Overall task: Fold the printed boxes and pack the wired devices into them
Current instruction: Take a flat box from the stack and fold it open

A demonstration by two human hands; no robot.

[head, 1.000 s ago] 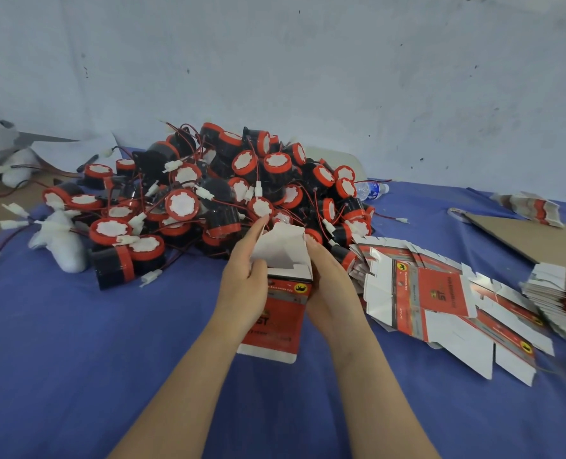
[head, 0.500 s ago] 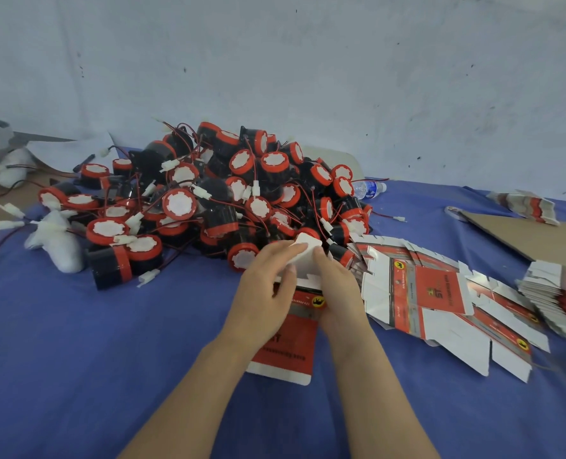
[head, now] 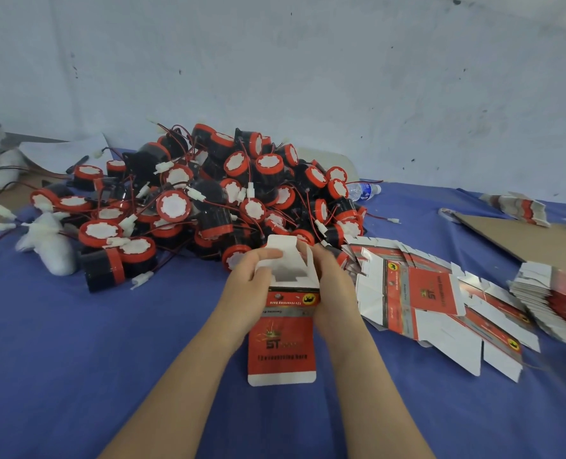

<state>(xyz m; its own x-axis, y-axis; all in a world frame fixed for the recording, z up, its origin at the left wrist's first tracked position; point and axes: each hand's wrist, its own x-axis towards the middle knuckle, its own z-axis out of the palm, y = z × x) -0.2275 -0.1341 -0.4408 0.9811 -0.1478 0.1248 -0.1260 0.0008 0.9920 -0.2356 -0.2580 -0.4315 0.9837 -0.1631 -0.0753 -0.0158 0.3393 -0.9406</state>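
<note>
A left hand [head: 251, 286] and a right hand [head: 332, 293] grip the two sides of a half-folded red printed box [head: 283, 339] over the blue cloth [head: 76, 359]. Its white flaps stand open at the far end. Just beyond lies a heap of black-and-red wired devices [head: 208, 207]. Flat box blanks [head: 420, 293] fan out to the right, and a water bottle [head: 362, 191] lies at the heap's far right edge.

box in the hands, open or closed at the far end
Open. On the box the far flaps stand up, with a hollow showing between them. The left hand and right hand hold its sides.
</note>
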